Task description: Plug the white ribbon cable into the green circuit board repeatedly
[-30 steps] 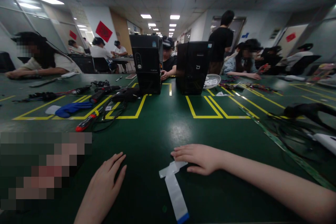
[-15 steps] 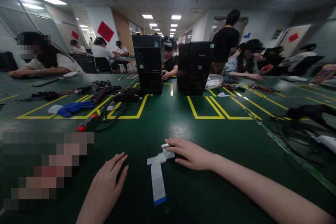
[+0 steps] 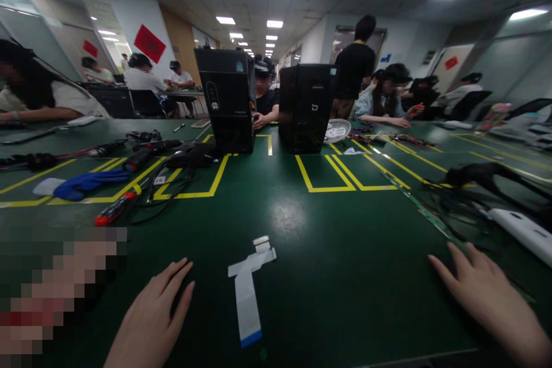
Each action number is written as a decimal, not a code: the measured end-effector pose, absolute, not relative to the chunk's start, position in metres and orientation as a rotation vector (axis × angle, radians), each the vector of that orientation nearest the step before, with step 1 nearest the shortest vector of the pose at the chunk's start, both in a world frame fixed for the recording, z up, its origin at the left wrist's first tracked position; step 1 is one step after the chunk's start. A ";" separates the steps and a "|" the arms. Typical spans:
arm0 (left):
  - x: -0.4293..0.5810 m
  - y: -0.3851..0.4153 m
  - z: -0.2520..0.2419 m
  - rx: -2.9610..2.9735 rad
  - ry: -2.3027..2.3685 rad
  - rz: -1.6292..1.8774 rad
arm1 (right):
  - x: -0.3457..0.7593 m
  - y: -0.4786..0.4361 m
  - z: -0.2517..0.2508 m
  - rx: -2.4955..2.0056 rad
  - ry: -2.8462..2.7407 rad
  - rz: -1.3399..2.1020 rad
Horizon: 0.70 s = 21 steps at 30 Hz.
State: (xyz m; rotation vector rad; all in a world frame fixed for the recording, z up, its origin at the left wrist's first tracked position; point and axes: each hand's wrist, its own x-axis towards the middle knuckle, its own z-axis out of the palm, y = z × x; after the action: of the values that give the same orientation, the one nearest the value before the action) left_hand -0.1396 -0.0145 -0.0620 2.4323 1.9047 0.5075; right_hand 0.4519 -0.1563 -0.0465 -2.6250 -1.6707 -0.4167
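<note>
A white flat ribbon cable with a blue end lies folded on the green table, untouched by either hand. To its left rests my left hand, palm down, fingers stretched out and holding nothing. Over on the right, my right hand spreads its fingers above the near part of a long, narrow green circuit board strip. Whether the fingertips touch the strip I cannot tell, since the hand covers part of it.
Two black computer towers stand ahead. At left are a blue glove, a red-and-black screwdriver and cables. Black cables and a white device lie at right. A person sits behind the towers.
My right hand has left the ribbon cable and swung far right to the green circuit board strip. The left hand stays beside the cable. The view has turned slightly right.
</note>
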 end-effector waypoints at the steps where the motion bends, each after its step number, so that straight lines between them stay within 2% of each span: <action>1: -0.140 -0.014 -0.063 2.439 1.904 0.510 | 0.469 -0.170 -0.056 -2.656 -1.686 -0.454; 5: -0.142 -0.014 -0.065 2.446 1.906 0.523 | 0.517 -0.205 -0.091 -2.642 -1.720 -0.401; 9: -0.143 -0.013 -0.066 2.450 1.895 0.545 | 0.526 -0.212 -0.106 -2.514 -1.751 -0.402; 21: -0.159 -0.005 -0.084 2.439 1.888 0.423 | 0.525 -0.223 -0.085 -2.300 -1.849 -0.395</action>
State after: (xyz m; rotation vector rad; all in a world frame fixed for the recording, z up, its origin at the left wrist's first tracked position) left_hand -0.1588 -0.0049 -0.0843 2.4390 1.8881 0.4230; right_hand 0.5252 -0.2229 -0.0849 -2.3005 -1.8488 -0.3950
